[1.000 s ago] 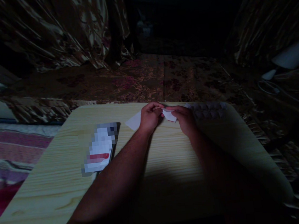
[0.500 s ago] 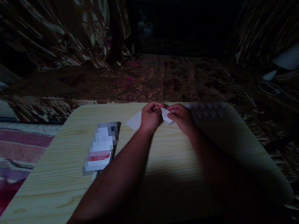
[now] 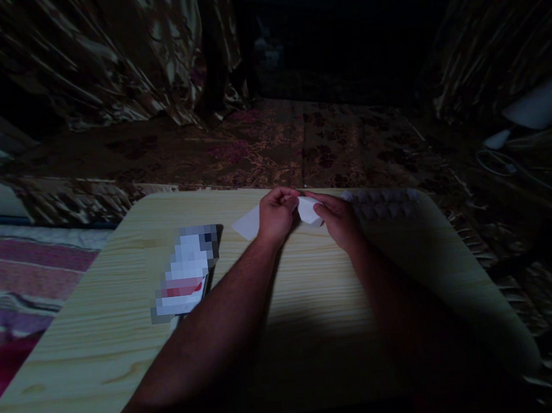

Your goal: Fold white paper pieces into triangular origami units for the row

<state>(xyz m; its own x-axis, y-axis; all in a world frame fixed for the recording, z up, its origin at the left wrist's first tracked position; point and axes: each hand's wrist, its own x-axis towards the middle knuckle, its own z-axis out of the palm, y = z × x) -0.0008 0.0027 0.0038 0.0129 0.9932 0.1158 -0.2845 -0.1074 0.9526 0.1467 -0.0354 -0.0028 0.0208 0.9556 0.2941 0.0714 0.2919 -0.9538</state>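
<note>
Both of my hands meet over the far middle of a pale wooden table (image 3: 124, 354). My left hand (image 3: 274, 214) and my right hand (image 3: 337, 216) pinch a small folded piece of white paper (image 3: 308, 211) between their fingertips, a little above the tabletop. Another flat piece of white paper (image 3: 248, 223) lies on the table just left of my left hand, partly hidden behind it.
A blurred rectangular object with a red band (image 3: 187, 272) lies on the table's left half. A dark bumpy sheet (image 3: 384, 202) sits at the far right edge. Shiny patterned fabric (image 3: 142, 56) hangs behind; a striped cloth (image 3: 12, 280) lies left, white objects and a cable (image 3: 501, 143) right.
My right hand has shifted slightly up and left while working the small paper, which looks more compact than a second ago. My left hand has hardly moved.
</note>
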